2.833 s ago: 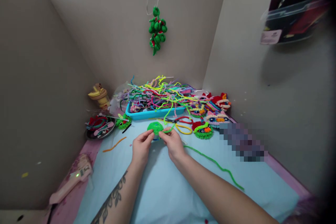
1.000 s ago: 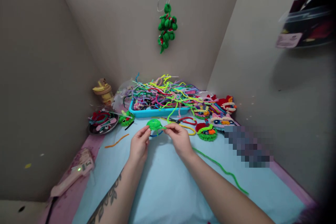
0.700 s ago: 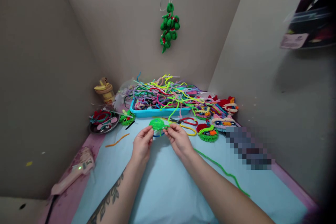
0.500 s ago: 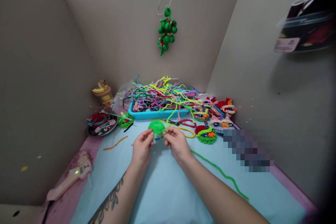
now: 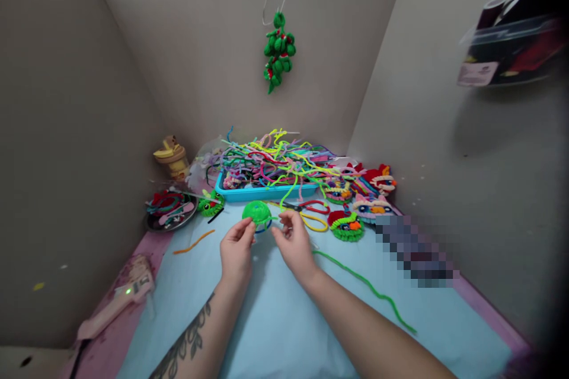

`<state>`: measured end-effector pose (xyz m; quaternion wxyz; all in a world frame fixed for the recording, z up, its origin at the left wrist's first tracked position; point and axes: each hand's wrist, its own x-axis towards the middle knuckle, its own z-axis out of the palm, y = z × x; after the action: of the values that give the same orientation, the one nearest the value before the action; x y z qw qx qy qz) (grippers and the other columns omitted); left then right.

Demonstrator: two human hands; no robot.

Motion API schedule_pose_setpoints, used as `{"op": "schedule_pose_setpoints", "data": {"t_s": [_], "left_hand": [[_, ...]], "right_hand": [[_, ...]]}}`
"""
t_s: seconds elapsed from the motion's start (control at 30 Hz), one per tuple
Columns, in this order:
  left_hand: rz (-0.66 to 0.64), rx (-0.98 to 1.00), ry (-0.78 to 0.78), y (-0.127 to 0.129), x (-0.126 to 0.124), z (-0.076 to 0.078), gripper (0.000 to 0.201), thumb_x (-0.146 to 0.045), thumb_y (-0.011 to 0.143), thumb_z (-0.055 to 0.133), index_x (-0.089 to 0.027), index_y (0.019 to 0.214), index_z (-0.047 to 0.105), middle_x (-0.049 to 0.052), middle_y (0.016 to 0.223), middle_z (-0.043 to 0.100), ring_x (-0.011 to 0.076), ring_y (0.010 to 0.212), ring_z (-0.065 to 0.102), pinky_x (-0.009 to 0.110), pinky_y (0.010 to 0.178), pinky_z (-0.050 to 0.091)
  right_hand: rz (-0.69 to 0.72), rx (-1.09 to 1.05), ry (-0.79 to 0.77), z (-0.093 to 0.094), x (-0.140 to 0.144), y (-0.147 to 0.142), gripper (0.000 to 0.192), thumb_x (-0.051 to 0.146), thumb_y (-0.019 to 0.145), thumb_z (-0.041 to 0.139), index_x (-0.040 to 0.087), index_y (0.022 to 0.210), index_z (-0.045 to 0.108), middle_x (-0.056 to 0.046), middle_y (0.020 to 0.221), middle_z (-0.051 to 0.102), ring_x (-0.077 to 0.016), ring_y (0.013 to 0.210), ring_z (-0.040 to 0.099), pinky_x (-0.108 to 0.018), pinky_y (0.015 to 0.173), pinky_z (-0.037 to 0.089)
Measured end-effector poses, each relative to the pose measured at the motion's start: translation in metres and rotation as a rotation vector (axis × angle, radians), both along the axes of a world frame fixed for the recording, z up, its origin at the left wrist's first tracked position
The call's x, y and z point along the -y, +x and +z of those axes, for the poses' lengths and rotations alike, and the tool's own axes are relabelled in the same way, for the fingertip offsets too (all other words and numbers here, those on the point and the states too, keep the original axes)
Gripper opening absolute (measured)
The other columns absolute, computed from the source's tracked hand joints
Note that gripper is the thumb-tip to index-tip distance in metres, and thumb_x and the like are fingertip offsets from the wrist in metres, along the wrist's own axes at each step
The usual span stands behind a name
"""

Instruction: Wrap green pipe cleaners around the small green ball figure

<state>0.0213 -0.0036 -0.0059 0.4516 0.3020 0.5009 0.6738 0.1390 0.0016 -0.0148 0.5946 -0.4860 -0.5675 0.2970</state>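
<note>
A small domed piece of bright green pipe cleaner, with a blue edge showing underneath, is pinched between the thumb and fingers of my left hand. A short green end sticks out from its right side. Close by that end, my right hand has its thumb and index finger apart, with nothing visible gripped. Behind it lie scissors with red and yellow handles. A long green pipe cleaner stretches across the blue cloth to the right.
A blue tray heaped with coloured pipe cleaners stands at the back. Finished bird-like faces lie to the right. On the left are a glue gun, a dark bowl and an orange strip. Grey walls surround the table.
My right thumb and finger have let go of the short green end and spread apart. The green piece has shifted slightly left and up with my left hand.
</note>
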Motion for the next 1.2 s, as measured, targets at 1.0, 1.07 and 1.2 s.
{"op": "schedule_pose_setpoints", "data": {"t_s": [1.0,1.07,1.2], "left_hand": [[0.043,0.160,-0.034,0.000,0.000,0.007,0.040,-0.027,0.049,0.079,-0.012,0.084,0.067,0.001,0.071,0.064,0.0064,0.053,0.050,0.018,0.051,0.037],[0.035,0.168,-0.040,0.001,0.000,0.007,0.040,-0.027,0.049,0.079,-0.012,0.084,0.067,0.000,0.070,0.063,0.0043,0.049,0.045,0.017,0.047,0.033],[0.010,0.178,-0.040,0.004,0.001,0.006,0.039,-0.027,0.048,0.080,-0.013,0.081,0.068,0.001,0.070,0.064,0.0048,0.050,0.046,0.017,0.046,0.031]], "right_hand": [[0.285,0.059,0.267,0.017,0.026,-0.002,0.015,0.020,0.078,0.054,0.025,0.090,0.062,-0.005,0.087,0.066,-0.0180,0.082,0.061,-0.033,0.076,0.049],[0.105,-0.038,0.144,0.014,0.017,0.001,0.013,0.023,0.080,0.053,0.024,0.089,0.062,-0.004,0.081,0.063,-0.0167,0.074,0.059,-0.030,0.069,0.048],[-0.019,0.009,0.070,0.012,0.002,0.004,0.008,0.025,0.077,0.056,0.021,0.080,0.063,-0.002,0.074,0.056,-0.0144,0.065,0.052,-0.026,0.058,0.042]]}}
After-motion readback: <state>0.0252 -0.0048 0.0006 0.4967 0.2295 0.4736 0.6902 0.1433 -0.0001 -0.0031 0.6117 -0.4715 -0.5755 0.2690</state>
